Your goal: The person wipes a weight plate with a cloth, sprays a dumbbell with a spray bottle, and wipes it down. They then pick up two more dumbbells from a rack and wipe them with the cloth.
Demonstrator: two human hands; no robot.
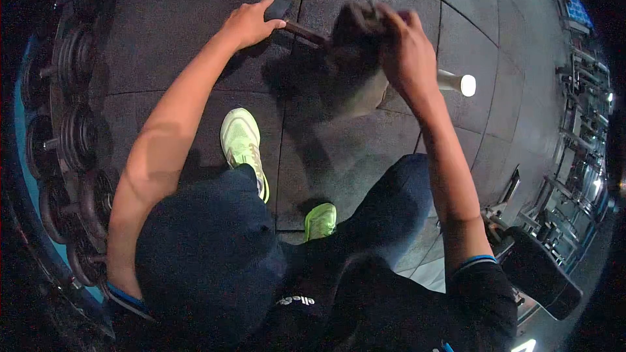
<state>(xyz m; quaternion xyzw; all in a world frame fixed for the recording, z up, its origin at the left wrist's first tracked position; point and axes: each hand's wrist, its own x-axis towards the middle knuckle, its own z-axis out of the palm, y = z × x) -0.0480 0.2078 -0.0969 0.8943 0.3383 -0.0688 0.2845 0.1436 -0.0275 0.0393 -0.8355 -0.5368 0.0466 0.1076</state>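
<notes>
Right grip [390,18], dark item [355,23] ("elle" clothing [287,316])

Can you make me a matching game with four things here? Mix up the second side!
1. Sneakers
2. Dumbbell row
3. Right hand
4. Black pad

A. Along the left side of the picture
B. Near the bottom right corner
C. Bright yellow-green
D. Holding a dark, blurred thing

Right pairs: 1-C, 2-A, 3-D, 4-B
</notes>
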